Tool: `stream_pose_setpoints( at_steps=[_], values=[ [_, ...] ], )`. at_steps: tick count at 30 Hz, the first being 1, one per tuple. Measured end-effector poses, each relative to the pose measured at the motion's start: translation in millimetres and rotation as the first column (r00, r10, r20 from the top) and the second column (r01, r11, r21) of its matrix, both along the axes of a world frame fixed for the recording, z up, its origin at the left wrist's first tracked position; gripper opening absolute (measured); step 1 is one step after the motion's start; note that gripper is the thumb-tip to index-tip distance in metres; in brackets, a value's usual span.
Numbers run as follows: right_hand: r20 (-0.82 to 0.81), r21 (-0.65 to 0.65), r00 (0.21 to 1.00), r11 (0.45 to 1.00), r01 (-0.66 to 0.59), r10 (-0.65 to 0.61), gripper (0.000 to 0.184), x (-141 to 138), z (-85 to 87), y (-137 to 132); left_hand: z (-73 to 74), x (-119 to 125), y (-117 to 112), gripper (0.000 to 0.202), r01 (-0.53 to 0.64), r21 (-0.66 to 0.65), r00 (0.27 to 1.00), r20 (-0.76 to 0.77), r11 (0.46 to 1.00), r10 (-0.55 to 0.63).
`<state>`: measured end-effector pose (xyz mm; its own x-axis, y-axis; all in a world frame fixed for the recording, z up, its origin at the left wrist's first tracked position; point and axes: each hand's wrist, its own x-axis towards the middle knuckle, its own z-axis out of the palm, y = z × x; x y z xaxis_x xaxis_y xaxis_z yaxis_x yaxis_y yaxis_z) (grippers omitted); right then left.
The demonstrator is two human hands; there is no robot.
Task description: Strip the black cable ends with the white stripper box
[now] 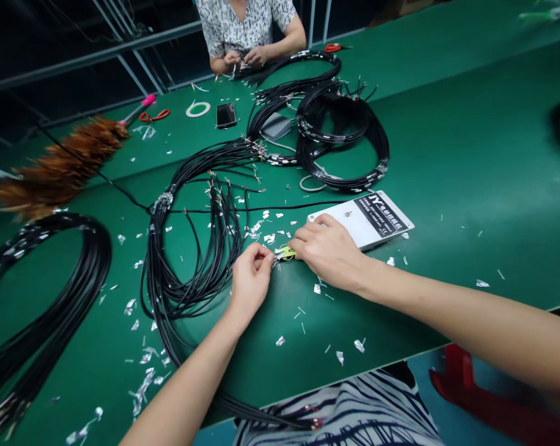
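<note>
My left hand (pixel 251 275) is closed in a pinch on the frayed end of a black cable, with thin strands showing at the fingertips. My right hand (pixel 326 251) is wrapped around small yellow-green snips (pixel 287 253), whose tip meets the strands beside my left fingers. Part of the snips is hidden by my fingers. A coiled bundle of black cables (pixel 161 260) lies left of my left hand, its stripped ends fanned out. Just behind my right hand sits a flat white device with a black label (pixel 385 214).
Foil scraps (pixel 140 390) litter the green table (pixel 447 260). More cable coils (pixel 377 142) lie at the back and a bundle (pixel 89 266) at left. Across the table a person (pixel 247 31) handles small pieces. Red-handled scissors (pixel 154 116), a tape roll (pixel 197 109), a phone (pixel 226 116) and a brown duster (pixel 75 161) lie beyond.
</note>
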<state>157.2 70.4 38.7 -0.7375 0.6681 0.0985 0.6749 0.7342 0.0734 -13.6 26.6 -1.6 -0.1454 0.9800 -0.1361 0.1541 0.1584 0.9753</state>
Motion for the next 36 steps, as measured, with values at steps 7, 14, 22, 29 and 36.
stream_pose_setpoints(
  at_steps=[7,14,22,29,36],
  values=[
    [0.017,-0.020,1.000,1.000,-0.003,0.004,0.014,0,4.3,0,-2.1,1,3,0.017,-0.016,-0.013,1.000,0.016,1.000,0.016],
    [-0.034,0.005,0.999,1.000,-0.008,0.008,0.014,1,0.5,0,-0.9,2,3,0.020,-0.020,-0.018,0.998,0.063,1.000,0.021],
    [-0.023,-0.011,1.000,1.000,0.003,-0.004,0.014,-2,1.5,-2,3.3,3,4,0.022,-0.014,-0.047,0.992,0.122,0.999,0.020],
    [-0.136,0.002,0.991,1.000,0.000,0.000,0.012,14,3.0,-7,3.9,1,5,0.024,-0.005,-0.051,0.991,0.131,0.999,0.011],
    [-0.619,0.090,0.773,0.965,0.248,-0.141,0.008,71,-8.0,-53,3.1,1,3,0.021,-0.011,-0.031,0.990,0.144,0.999,0.015]
  ],
)
